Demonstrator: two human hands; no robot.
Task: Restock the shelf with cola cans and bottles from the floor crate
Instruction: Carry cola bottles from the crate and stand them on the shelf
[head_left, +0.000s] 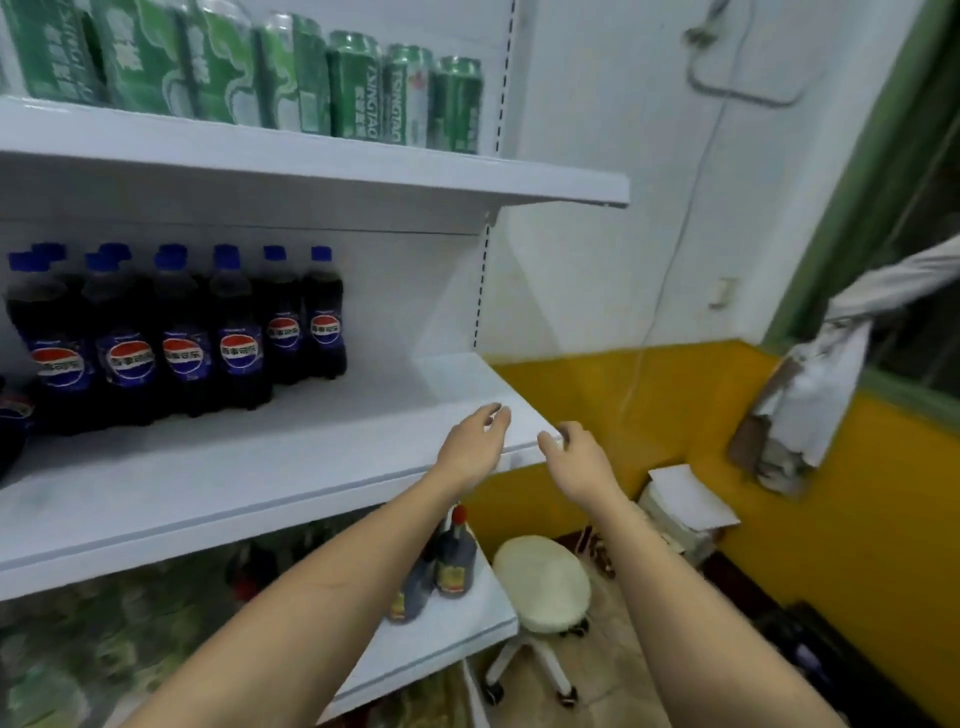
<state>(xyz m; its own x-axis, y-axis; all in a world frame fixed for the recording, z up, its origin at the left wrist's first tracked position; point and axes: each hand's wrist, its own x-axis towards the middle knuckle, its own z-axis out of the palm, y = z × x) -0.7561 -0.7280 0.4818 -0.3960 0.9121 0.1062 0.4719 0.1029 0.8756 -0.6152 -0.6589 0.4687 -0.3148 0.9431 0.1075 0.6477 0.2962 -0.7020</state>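
Reaching over the middle shelf (363, 415), left hand (470, 447) and right hand (574, 457) loosely spread, holding nothing. Standing well left: Pepsi bottles (182, 332). Sitting below: round stool (540, 582), soy sauce bottles (452, 561).

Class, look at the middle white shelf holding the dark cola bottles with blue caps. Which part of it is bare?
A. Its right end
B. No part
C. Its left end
A: the dark cola bottles with blue caps crowd the left, leaving the middle white shelf bare rightward, where both empty hands hover.
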